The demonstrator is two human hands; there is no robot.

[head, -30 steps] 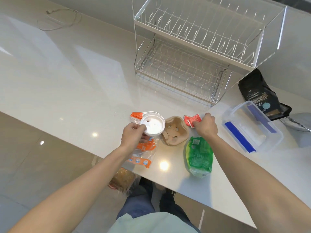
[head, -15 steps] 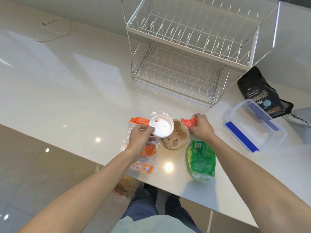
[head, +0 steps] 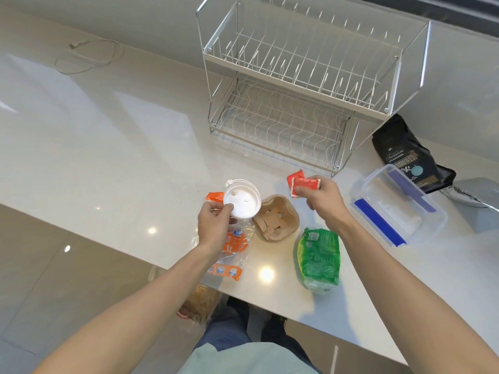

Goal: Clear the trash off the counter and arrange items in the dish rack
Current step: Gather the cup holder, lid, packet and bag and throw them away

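Note:
My left hand (head: 214, 222) grips the rim of a white plastic cup lid (head: 242, 198), lifted just above the counter. My right hand (head: 325, 197) pinches a red sauce packet (head: 300, 182), raised off the counter. Between the hands lies a brown paper cup carrier (head: 278, 218). A clear wrapper with orange print (head: 232, 251) lies under my left wrist. A green plastic package (head: 318, 259) lies near the counter's front edge. The two-tier wire dish rack (head: 305, 85) stands at the back with nothing on it.
A clear plastic container with blue clips (head: 397, 205) sits right of my right hand. A black bag (head: 407, 160) lies behind it, and a grey object (head: 471, 194) at far right. A white cable (head: 89, 56) lies far left. A brown bag (head: 201, 302) hangs below the counter edge.
Both hands have lifted what they hold: the right hand raised the red packet off the counter, and the left hand raised the white lid slightly. The view moved closer.

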